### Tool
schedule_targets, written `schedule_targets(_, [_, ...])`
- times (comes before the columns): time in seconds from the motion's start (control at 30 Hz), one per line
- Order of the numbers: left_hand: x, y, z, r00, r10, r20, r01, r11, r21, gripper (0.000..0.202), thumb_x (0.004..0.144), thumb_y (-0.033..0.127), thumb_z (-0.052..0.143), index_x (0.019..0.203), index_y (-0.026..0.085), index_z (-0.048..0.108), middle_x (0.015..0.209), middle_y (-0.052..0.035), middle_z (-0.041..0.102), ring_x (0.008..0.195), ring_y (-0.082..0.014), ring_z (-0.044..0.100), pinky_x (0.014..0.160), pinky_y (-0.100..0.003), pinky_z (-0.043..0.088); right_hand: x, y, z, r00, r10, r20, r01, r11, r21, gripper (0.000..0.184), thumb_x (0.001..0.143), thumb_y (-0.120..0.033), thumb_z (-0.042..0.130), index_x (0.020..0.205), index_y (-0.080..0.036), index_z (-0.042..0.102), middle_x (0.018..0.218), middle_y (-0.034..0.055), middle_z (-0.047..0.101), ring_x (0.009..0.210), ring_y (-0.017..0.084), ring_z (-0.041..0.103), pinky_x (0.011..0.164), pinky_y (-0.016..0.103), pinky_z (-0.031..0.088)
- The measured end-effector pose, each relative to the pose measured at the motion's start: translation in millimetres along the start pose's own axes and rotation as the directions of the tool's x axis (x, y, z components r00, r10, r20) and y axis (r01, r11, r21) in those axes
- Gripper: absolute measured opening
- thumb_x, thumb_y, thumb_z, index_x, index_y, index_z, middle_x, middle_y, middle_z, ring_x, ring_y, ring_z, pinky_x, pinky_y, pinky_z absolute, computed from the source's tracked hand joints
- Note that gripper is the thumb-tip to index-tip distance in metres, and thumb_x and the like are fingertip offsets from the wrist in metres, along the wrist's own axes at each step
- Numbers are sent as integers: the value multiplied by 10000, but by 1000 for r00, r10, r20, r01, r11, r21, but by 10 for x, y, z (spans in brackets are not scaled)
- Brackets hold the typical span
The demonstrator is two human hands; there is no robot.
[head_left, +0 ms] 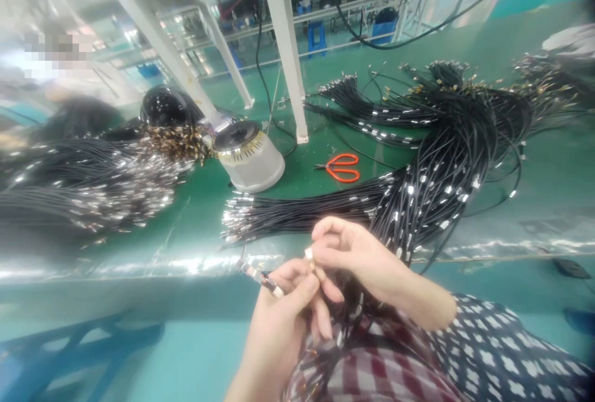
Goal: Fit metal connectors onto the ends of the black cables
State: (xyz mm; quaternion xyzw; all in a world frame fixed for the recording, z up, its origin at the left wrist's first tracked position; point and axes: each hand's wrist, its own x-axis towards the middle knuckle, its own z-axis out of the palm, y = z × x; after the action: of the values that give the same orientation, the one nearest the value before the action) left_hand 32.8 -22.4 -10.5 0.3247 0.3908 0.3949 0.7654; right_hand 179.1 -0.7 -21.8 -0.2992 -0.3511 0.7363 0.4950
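Note:
My left hand is closed on a thin black cable with a metal connector end that sticks out to the left. My right hand pinches a small gold connector at its fingertips, right above the left hand's fingers. Both hands are held over my lap, just in front of the green table's edge. A bundle of black cables lies across my lap under the hands.
A long bundle of black cables with metal tips lies on the table before me and curves into a big pile at the right. Orange scissors, a white round device and another cable heap lie beyond.

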Motion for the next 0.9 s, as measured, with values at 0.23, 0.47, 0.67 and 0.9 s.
schedule_targets(0.23, [48, 26, -43, 999, -7, 37, 6, 1000, 26, 196, 883, 295, 587, 815, 126, 659, 704, -59, 711, 314, -38, 510, 355, -160, 234, -171, -240, -19, 983, -176, 54, 184, 942, -281, 137, 866, -315, 640, 811, -193, 669, 816, 6, 612, 558, 87, 547, 557, 224, 451])
schedule_targets(0.47, [126, 131, -62, 996, -67, 51, 65, 997, 45, 139, 774, 207, 699, 859, 127, 623, 635, -11, 646, 337, 10, 353, 406, -175, 152, -503, -257, 151, 844, 84, 530, 282, 771, -571, 138, 854, -220, 635, 811, -220, 766, 766, 20, 727, 702, 154, 663, 673, 230, 502])
schedule_targets(0.67, [113, 81, 60, 993, -102, 51, 97, 991, 91, 165, 691, 203, 745, 758, 149, 603, 533, 44, 528, 366, -19, 314, 370, -179, 175, -332, -372, 300, 966, -165, 197, 257, 622, -739, 106, 846, -199, 647, 825, -242, 742, 795, -5, 722, 689, 151, 636, 661, 249, 481])
schedule_targets(0.9, [36, 28, 101, 993, -99, 60, 91, 987, 131, 232, 650, 237, 807, 677, 146, 596, 497, 39, 502, 417, -72, 445, 418, -198, 311, 4, -394, 294, 967, -253, 15, 183, 656, -732, 113, 819, -279, 663, 742, -199, 684, 685, 5, 674, 566, 136, 583, 550, 256, 454])
